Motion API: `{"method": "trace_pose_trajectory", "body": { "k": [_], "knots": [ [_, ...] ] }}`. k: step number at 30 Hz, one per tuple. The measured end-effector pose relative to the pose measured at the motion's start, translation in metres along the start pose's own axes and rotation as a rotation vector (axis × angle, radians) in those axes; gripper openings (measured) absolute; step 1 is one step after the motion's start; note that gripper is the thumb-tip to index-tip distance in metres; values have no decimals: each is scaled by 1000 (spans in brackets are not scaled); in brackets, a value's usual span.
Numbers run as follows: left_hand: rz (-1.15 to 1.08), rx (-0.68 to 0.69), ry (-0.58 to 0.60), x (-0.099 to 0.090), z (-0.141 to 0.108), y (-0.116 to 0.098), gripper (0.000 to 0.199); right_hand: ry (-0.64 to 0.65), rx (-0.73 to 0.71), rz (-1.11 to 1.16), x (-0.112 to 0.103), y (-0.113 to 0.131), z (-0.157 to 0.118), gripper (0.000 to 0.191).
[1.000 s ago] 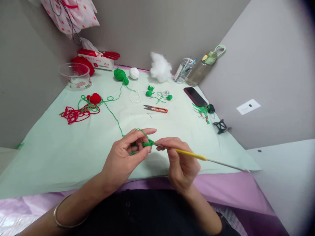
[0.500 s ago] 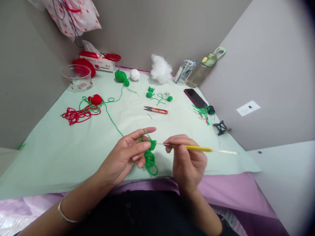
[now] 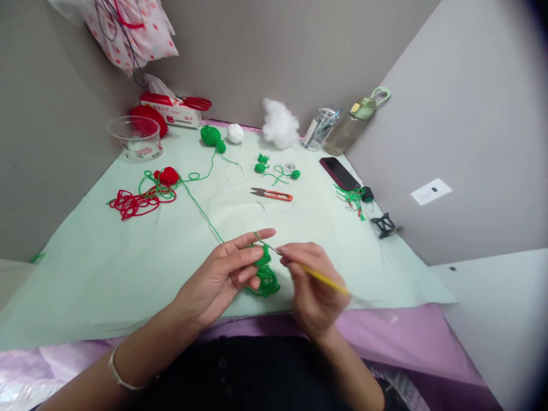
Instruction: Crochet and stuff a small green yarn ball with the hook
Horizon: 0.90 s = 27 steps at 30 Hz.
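Note:
Between thumb and fingers, my left hand (image 3: 222, 268) pinches a small green crochet piece (image 3: 262, 258). Its index finger points right with green yarn (image 3: 204, 214) looped over it, running back across the table. Below the fingers hangs more green crochet work (image 3: 268, 282). My right hand (image 3: 317, 285) grips a crochet hook (image 3: 325, 278) by its yellow handle, pen-like. The hook's metal tip meets the top edge of the piece; whether it is through a stitch I cannot tell. Motion blurs the handle's far end.
Orange thread snips (image 3: 272, 194) lie ahead of my hands. Tangled red yarn (image 3: 132, 204) is at left by a clear tub (image 3: 135, 140). Green yarn balls (image 3: 210, 135) and white stuffing (image 3: 280, 124) sit behind. A phone (image 3: 340, 173) and a bottle (image 3: 353, 125) stand along the right side.
The hook has tilted, its handle end swinging down toward me. My right hand has shifted left, closer to my left hand. The hanging green work has turned slightly right.

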State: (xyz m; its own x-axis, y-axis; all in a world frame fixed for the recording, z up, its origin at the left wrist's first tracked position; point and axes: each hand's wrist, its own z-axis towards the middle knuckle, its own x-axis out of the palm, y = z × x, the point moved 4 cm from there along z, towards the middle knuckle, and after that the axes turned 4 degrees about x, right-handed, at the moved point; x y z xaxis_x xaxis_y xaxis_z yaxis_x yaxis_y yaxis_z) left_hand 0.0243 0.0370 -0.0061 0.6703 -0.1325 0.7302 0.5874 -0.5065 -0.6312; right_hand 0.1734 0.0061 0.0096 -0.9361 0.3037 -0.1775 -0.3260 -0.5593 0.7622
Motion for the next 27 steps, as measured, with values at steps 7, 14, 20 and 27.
{"method": "trace_pose_trajectory", "body": {
  "k": [7,14,20,27],
  "knots": [
    [238,139,46,5,-3,1,35,97,310,399,9,-16,7,16],
    [830,146,121,-12,-11,-36,19,-4,562,638,-14,-30,15,20],
    [1399,419,53,-36,-25,-100,19,-46,601,993,-62,-34,30,9],
    [1511,343,-352,-78,-48,-147,20,-265,569,1616,-105,-47,35,18]
  ]
}}
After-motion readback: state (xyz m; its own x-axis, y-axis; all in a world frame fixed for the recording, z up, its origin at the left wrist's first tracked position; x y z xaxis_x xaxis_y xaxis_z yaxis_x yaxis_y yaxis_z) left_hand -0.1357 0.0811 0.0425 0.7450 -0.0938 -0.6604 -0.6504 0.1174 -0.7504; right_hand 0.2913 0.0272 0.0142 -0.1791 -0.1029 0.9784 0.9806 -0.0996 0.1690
